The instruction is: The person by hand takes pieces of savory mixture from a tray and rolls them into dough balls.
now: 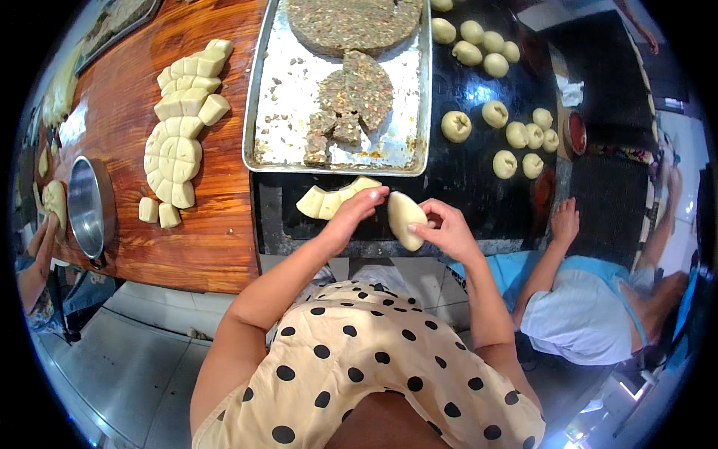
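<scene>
Above the dark worktop, my right hand (447, 230) pinches the edge of a flattened oval piece of pale dough (404, 217) between thumb and fingers. My left hand (362, 208) is just left of that piece, fingers stretched toward it and seemingly holding nothing. Beneath and behind the left fingers lies a curved row of joined dough pieces (321, 200). Just beyond my hands, a metal tray (288, 156) carries a large slab of seeded, nutty filling (351, 26) and a smaller broken portion (357, 90) with crumbled chunks.
Round dough balls (495, 114) sit in groups on the dark surface (467, 191) at right. Scored dough portions (173, 157) lie on the wooden table (217, 239) at left, near a metal bowl (88, 206). Other people's hands show at the far left (52, 224) and right (565, 223).
</scene>
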Available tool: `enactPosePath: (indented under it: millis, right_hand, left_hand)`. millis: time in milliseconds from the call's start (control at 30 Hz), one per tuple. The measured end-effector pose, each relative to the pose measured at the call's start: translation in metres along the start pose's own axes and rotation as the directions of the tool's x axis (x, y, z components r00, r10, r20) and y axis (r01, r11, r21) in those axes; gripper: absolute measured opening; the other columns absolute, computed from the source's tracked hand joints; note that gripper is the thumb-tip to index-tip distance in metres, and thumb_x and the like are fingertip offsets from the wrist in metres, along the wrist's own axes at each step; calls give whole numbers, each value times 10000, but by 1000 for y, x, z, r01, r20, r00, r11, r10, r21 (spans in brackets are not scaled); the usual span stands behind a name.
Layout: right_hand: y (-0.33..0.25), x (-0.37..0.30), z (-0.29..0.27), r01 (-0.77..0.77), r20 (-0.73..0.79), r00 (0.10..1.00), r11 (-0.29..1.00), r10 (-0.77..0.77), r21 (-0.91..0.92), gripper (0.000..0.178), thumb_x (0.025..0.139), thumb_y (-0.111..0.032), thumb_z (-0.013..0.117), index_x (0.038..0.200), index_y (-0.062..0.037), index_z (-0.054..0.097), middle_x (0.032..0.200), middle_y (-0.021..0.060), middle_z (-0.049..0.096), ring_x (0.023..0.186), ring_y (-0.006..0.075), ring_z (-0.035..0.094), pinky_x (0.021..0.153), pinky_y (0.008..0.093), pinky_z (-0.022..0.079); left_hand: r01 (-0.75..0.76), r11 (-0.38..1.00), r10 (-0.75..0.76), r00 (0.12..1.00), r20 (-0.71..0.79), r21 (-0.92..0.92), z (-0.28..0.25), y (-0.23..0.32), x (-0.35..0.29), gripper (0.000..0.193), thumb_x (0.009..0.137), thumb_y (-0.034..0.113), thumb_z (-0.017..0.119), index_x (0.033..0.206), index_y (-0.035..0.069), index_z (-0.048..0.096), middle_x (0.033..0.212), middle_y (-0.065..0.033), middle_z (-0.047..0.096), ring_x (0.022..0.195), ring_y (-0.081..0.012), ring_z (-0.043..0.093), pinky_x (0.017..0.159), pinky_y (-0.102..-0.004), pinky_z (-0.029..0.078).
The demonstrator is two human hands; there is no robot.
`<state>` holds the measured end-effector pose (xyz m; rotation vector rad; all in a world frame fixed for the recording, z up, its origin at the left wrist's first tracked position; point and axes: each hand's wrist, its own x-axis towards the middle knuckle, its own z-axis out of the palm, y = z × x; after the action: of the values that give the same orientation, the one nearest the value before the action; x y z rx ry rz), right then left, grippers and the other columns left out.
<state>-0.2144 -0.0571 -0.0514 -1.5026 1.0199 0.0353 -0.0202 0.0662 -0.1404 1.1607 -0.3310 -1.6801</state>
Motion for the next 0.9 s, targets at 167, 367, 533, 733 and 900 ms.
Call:
enactPosePath:
  millis: [167, 367, 533, 733, 900]
  right_hand:
    - [-81, 30, 37, 463, 124, 885, 878, -449, -123, 326, 882, -223, 755, 1099, -1, 656, 1069, 86, 649, 878, 155, 618, 775, 294, 514]
    - [-115, 129, 65, 731, 518, 618, 190, -592, -656, 676, 787, -97, 733, 1412, -92, 477, 1459, 186, 454, 1379, 367, 413, 1171, 471, 326]
    - [-95, 199, 90, 820, 762, 401, -171, -509, -546, 493, 888, -82, 533, 1380, -76, 499, 1398, 168, 507, 1340, 342, 459, 1166, 446, 337]
    - [-86, 239, 115, 907, 899, 271, -223, -343, -358, 148, 878, -136, 522, 1004, -78, 570, 876, 74, 600, 905, 265, 600, 842, 395, 476]
    - [-95, 248, 124, 887, 820, 395, -59, -414, -457, 139, 783, -117, 622, 903, -73, 566, 868, 101, 623, 887, 306, 631, 785, 432, 500]
  left_hand:
    - [165, 705, 0, 972, 233, -689, -23, 49, -39, 887, 949, 747, 317, 1441, 20, 448, 1443, -169, 508, 1328, -308, 514, 1123, -498, 411]
    - [-129, 665, 92, 992, -90, -735, -77, 40, -82, 678, 997, 527, 503, 1445, 24, 430, 1429, -152, 525, 1310, -294, 532, 1122, -472, 398]
    - [-173, 794, 13, 963, -269, -583, -102, 13, -113, 504, 979, 321, 620, 1353, -3, 523, 1305, -113, 613, 1224, -216, 578, 1074, -384, 428]
    - [-184, 954, 95, 935, -342, -238, -94, 24, -119, 431, 976, 282, 626, 1303, 5, 576, 1222, -84, 639, 1135, -164, 589, 1014, -320, 428]
    - [-306, 849, 70, 873, -483, -431, -95, 27, -106, 379, 978, 229, 617, 1278, 4, 563, 1202, -99, 643, 1133, -187, 605, 995, -336, 459]
